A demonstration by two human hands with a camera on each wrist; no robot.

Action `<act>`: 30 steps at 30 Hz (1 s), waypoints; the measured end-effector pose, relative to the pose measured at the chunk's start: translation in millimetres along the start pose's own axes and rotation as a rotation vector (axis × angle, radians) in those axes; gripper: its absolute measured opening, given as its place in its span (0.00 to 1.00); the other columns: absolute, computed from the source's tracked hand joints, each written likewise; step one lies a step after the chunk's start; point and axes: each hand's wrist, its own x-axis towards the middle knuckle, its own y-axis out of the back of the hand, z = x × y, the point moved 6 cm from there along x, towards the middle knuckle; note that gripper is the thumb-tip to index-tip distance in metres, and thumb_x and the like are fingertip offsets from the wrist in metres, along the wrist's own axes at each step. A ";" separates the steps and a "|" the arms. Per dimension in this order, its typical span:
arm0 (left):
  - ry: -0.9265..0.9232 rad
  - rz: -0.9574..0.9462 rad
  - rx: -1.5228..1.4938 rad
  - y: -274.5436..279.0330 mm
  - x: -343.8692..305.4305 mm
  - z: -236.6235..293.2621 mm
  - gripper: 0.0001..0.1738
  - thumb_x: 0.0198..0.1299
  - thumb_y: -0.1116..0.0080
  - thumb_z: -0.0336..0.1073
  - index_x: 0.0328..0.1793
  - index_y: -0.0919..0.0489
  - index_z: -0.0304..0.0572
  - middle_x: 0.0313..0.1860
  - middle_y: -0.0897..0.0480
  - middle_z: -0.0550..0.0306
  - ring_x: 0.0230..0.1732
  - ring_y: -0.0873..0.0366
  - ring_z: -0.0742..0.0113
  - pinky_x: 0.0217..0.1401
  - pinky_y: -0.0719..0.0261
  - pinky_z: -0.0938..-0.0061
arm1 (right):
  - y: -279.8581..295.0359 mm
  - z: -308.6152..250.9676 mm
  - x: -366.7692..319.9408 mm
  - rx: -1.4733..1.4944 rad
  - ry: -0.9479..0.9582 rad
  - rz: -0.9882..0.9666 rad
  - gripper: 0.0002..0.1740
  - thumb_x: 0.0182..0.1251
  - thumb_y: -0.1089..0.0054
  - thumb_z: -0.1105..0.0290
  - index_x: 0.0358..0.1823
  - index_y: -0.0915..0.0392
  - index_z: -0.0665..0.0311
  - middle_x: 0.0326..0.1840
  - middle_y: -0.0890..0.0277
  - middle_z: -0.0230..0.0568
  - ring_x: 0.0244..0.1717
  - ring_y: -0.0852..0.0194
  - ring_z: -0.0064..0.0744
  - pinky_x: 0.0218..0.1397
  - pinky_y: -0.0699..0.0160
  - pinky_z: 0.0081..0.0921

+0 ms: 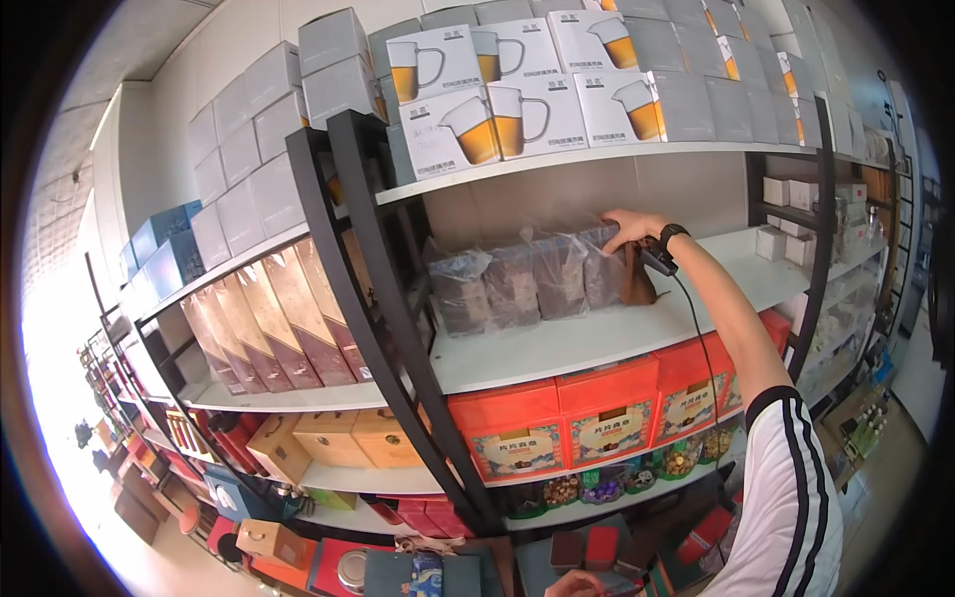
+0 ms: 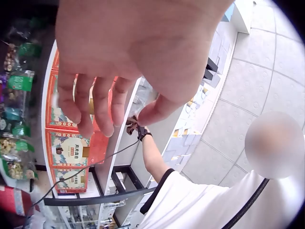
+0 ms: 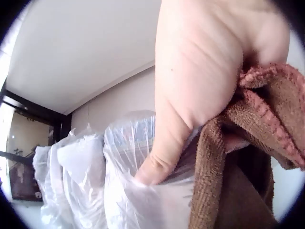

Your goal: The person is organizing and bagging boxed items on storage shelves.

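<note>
Several dark boxes in clear plastic bags [image 1: 512, 284] stand in a row on the middle white shelf. At the row's right end is my right hand [image 1: 637, 229], holding a brown cloth [image 1: 637, 279] that hangs beside the last box. In the right wrist view, the thumb of my right hand [image 3: 190, 95] presses on the bagged box [image 3: 128, 191], while the brown cloth [image 3: 209, 176] is bunched against the palm; its fingers are mostly hidden. Low in the head view shows part of my left hand [image 1: 575, 585]. Its fingers [image 2: 102, 102] hang loosely bent in the left wrist view, holding nothing.
Glass-jug boxes [image 1: 537, 109] fill the top shelf; red-orange boxes [image 1: 609, 408] and jars sit below. A black upright post [image 1: 383, 269] stands left of the bagged boxes. From the right wrist hangs a black cable [image 1: 708, 348]. Small white boxes [image 1: 781, 242] stand farther right.
</note>
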 end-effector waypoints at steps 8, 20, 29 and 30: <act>0.071 -0.112 -0.092 -16.2 22.2 17.9 0.12 0.69 0.37 0.38 0.50 0.23 0.37 0.43 0.19 0.56 0.46 0.22 0.66 0.53 0.24 0.70 | 31.6 9.8 -31.1 0.101 0.239 0.280 0.49 0.60 0.25 0.50 0.72 0.37 0.75 0.71 0.32 0.62 0.73 0.35 0.48 0.75 0.34 0.41; 0.237 -0.406 0.042 -58.9 75.0 -58.6 0.11 0.67 0.46 0.21 0.53 0.29 0.36 0.42 0.21 0.54 0.45 0.21 0.68 0.52 0.22 0.73 | 100.3 -93.9 -613.4 -0.111 0.071 0.971 0.20 0.76 0.50 0.70 0.64 0.29 0.75 0.58 0.24 0.48 0.56 0.22 0.37 0.61 0.21 0.32; 0.139 -0.460 0.229 -92.0 97.7 -89.4 0.10 0.66 0.44 0.20 0.51 0.27 0.35 0.41 0.21 0.56 0.43 0.20 0.69 0.50 0.20 0.72 | 148.9 82.9 -669.0 -0.345 -0.462 0.568 0.19 0.75 0.52 0.57 0.51 0.25 0.65 0.44 0.23 0.37 0.28 0.22 0.26 0.38 0.21 0.22; 0.152 -0.454 0.239 -102.4 100.0 -96.1 0.10 0.65 0.47 0.20 0.51 0.27 0.35 0.40 0.21 0.56 0.42 0.21 0.69 0.48 0.22 0.74 | 123.2 135.3 -685.0 -0.246 -0.465 0.519 0.16 0.74 0.50 0.60 0.51 0.25 0.65 0.46 0.24 0.36 0.29 0.22 0.24 0.39 0.21 0.21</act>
